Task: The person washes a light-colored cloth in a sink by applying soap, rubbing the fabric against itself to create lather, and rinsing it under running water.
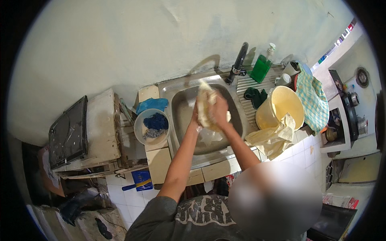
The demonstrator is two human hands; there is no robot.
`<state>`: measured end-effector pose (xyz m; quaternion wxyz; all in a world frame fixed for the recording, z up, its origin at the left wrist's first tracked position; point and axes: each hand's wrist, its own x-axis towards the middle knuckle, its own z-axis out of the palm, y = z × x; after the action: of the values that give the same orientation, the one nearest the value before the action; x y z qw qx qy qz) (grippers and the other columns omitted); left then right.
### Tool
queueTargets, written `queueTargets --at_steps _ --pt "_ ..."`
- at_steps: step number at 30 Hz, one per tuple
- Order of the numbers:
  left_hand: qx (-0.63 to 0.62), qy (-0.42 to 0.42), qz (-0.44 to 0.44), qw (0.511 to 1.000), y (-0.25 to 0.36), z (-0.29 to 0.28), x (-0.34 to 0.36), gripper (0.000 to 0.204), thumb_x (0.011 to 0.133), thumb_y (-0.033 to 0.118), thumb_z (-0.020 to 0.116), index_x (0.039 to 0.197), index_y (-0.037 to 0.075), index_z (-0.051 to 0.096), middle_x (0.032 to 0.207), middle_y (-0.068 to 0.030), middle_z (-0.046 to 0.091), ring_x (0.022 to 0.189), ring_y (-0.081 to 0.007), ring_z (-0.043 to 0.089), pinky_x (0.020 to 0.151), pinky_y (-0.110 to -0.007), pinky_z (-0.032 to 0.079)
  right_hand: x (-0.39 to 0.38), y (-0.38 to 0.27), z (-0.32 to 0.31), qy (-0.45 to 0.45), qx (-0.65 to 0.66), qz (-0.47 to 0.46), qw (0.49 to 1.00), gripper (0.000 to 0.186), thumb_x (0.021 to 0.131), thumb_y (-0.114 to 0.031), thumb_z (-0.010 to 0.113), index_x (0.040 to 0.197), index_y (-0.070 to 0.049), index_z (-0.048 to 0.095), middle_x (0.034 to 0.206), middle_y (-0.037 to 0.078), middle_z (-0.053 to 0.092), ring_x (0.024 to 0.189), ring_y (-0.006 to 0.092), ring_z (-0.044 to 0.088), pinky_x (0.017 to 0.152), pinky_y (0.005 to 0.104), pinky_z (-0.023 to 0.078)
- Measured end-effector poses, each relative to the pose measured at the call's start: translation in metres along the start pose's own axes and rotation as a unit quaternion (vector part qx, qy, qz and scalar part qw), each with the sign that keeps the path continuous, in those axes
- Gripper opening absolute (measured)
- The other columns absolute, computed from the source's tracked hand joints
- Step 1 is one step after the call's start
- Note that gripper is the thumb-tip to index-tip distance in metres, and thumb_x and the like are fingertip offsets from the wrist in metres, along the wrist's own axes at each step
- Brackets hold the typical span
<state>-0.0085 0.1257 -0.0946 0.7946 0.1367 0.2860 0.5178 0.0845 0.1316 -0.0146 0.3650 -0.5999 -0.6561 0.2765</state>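
The left hand [195, 118] and right hand [219, 112] are together, clamped on a bunched cream cloth [204, 105]; the cloth is above the sink basin [183, 134], its upper end blurred; the step is judged to be rubbing or wringing; good practice calls for a firm, even grip, folds turned regularly, and work kept low so drips stay inside the basin.
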Motion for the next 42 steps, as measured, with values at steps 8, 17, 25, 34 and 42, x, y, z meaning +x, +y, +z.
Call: queueTargets --at_steps 8,17,25,34,42 --pt "0.041 0.031 0.107 0.993 -0.019 -0.042 0.024 0.035 0.089 0.026 0.043 0.116 0.004 0.045 0.107 -0.0095 0.054 0.096 -0.0182 0.054 0.081 -0.031 0.047 -0.010 0.050 0.034 0.092 0.035 -0.032 0.995 0.024 0.081 -0.018 0.052 0.101 -0.007 0.057 0.103 0.017 0.055 0.090 0.0353 0.055 0.073 0.0383 0.043" --pt "0.031 0.051 0.058 0.997 -0.020 -0.051 0.038 0.040 0.089 0.039 0.045 0.092 0.002 0.058 0.085 -0.0041 0.059 0.072 -0.0114 0.056 0.059 -0.024 0.046 -0.011 0.068 0.060 0.081 0.056 0.076 0.992 0.026 0.083 -0.027 0.053 0.081 -0.001 0.060 0.071 0.014 0.062 0.064 0.0197 0.059 0.059 0.0352 0.044" --pt "0.004 -0.008 0.017 1.000 -0.026 -0.017 0.020 0.040 0.084 0.040 0.053 0.098 0.003 0.055 0.086 -0.0078 0.060 0.074 -0.0174 0.059 0.066 -0.032 0.050 -0.013 0.115 0.077 0.134 0.188 0.088 0.969 0.031 0.078 -0.025 0.058 0.069 0.004 0.055 0.065 0.013 0.058 0.064 0.0118 0.052 0.058 0.0336 0.042" --pt "-0.101 -0.046 0.023 0.994 -0.029 -0.094 0.038 0.060 0.078 0.052 0.055 0.113 0.003 0.051 0.108 -0.0127 0.057 0.095 -0.0242 0.057 0.083 -0.040 0.047 -0.006 0.073 0.033 0.025 0.261 0.088 0.961 0.042 0.088 -0.043 0.045 0.075 -0.004 0.053 0.063 -0.002 0.048 0.059 0.0079 0.044 0.052 0.0288 0.038" --pt "0.190 0.051 0.080 0.977 -0.029 -0.013 0.022 0.055 0.081 0.044 0.056 0.121 0.007 0.045 0.114 -0.0070 0.052 0.100 -0.0209 0.053 0.088 -0.035 0.044 -0.030 0.086 0.040 0.115 0.056 0.019 0.992 0.044 0.086 -0.041 0.048 0.083 0.001 0.058 0.066 0.016 0.057 0.062 0.0299 0.055 0.056 0.0387 0.041"
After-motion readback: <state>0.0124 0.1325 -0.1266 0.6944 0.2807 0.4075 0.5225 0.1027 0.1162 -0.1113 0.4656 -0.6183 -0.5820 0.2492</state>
